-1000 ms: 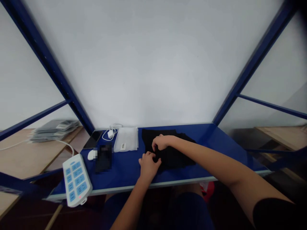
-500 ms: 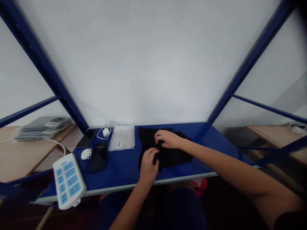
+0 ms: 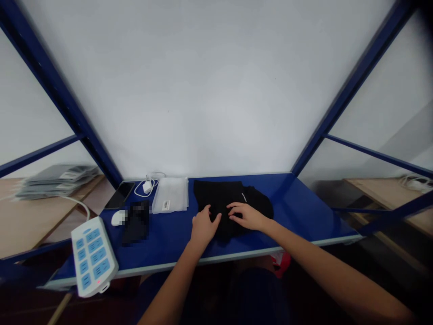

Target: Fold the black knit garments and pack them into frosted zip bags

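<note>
Black garment (image 3: pixel 218 192), beneath left fingers (image 3: pixel 205 211) and right fingers (image 3: pixel 238 205), on blue table (image 3: pixel 297 212)

Both hands (image 3: pixel 204 225) are bare, the legwear (image 3: pixel 259 291) dark blue.

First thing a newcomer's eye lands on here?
Probably the left hand and right hand, fingers on the black cloth at the middle of the blue table. Next, the white power strip with blue sockets and a red light, jutting past the table's front edge at far left.
</note>
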The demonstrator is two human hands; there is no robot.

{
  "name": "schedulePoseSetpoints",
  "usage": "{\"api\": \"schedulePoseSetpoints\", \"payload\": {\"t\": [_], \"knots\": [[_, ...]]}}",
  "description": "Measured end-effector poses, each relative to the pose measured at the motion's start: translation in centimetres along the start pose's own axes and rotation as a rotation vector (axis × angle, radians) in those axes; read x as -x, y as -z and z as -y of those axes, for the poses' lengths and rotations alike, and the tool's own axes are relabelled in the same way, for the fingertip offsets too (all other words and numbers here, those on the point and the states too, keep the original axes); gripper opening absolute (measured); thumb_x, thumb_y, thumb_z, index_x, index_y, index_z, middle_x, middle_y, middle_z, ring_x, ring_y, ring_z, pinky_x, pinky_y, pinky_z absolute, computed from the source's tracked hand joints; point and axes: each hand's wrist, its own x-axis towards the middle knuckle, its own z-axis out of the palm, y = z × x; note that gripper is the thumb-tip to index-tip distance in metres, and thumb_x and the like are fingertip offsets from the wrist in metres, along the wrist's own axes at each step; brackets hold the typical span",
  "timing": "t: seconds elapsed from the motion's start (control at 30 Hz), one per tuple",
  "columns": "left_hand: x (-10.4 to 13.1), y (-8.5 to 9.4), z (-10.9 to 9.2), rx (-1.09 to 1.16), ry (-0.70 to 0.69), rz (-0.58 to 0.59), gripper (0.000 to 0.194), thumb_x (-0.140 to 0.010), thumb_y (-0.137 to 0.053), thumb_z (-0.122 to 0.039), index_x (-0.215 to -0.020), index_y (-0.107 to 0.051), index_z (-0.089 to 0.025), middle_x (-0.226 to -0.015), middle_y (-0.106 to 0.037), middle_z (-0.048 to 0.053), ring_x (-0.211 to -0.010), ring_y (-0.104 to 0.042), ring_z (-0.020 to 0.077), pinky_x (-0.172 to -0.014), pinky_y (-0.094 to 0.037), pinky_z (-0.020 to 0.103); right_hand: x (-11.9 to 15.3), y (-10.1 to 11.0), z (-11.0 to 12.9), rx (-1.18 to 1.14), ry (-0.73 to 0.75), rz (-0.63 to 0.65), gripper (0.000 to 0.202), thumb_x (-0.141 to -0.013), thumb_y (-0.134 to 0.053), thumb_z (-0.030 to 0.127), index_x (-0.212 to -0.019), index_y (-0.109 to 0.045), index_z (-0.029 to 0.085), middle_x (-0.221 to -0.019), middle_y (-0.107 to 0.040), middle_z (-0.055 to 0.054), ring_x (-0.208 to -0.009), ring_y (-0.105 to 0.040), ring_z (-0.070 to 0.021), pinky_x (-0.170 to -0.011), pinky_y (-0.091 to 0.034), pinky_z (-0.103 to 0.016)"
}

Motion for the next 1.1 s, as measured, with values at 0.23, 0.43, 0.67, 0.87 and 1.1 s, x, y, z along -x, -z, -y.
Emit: {"api": "schedulePoseSetpoints", "payload": {"t": [0.23, 0.43, 0.67, 0.87, 1.1], "knots": [[-1.3, -1.9, 0.2, 0.432, 0.020, 0.082, 0.053, -0.071, -0.073, -0.024, -0.122, -0.062, -0.016, -0.106, -0.069, 0.011, -0.097, -0.066, 0.0236, -0.089, -0.050, 0.036, -0.3, -2.1, -1.2, -0.360, -0.209, -0.334, 0.027, -0.079, -0.069, 0.027, -0.106, -0.067, 0.023, -0.110, -0.067, -0.006, -0.102, -0.065, -0.0204, -0.098, -0.049, -0.042], [-0.6, 0.9, -1.9, 1.016, 0.111, 0.119, 0.050, -0.072, -0.078, -0.033, -0.118, -0.066, -0.019, -0.117, -0.070, 0.010, -0.105, -0.066, 0.0247, -0.095, -0.051, 0.038, -0.5, -2.9, 2.6, -0.943, -0.422, -0.532, 0.062, -0.078, -0.073, 0.043, -0.134, -0.050, 0.032, -0.130, -0.061, -0.006, -0.111, -0.064, -0.0223, -0.098, -0.049, -0.042], [-0.9, 3.3, -2.3, 0.818, 0.076, 0.005, 0.046, -0.076, -0.074, -0.041, -0.115, -0.068, -0.018, -0.111, -0.072, 0.009, -0.100, -0.067, 0.0234, -0.090, -0.052, 0.037, -1.8, -4.0, 7.7, -1.410, -0.472, -0.459, 0.044, -0.078, -0.074, 0.041, -0.116, -0.064, 0.022, -0.112, -0.072, -0.008, -0.103, -0.068, -0.0272, -0.087, -0.055, -0.040], [-5.6, 6.1, 1.2, 0.174, 0.043, -0.038, 0.046, -0.083, -0.059, -0.057, -0.102, -0.072, -0.017, -0.094, -0.073, 0.008, -0.084, -0.065, 0.0230, -0.077, -0.049, 0.033, -2.8, -4.2, 7.1, -1.348, -0.559, -0.593, 0.045, -0.070, -0.080, 0.036, -0.109, -0.067, 0.019, -0.104, -0.075, -0.007, -0.096, -0.071, -0.0260, -0.088, -0.055, -0.039], [-11.7, 8.4, 6.2, -0.378, 0.252, -0.044, 0.034, -0.081, -0.061, -0.040, -0.102, -0.072, -0.015, -0.108, -0.071, 0.019, -0.105, -0.064, 0.0362, -0.085, -0.044, 0.041, -2.0, -4.3, 6.1, -1.211, -0.581, -0.596, 0.047, -0.066, -0.082, 0.032, -0.108, -0.067, 0.019, -0.103, -0.075, -0.007, -0.094, -0.071, -0.0260, -0.087, -0.055, -0.039]]}}
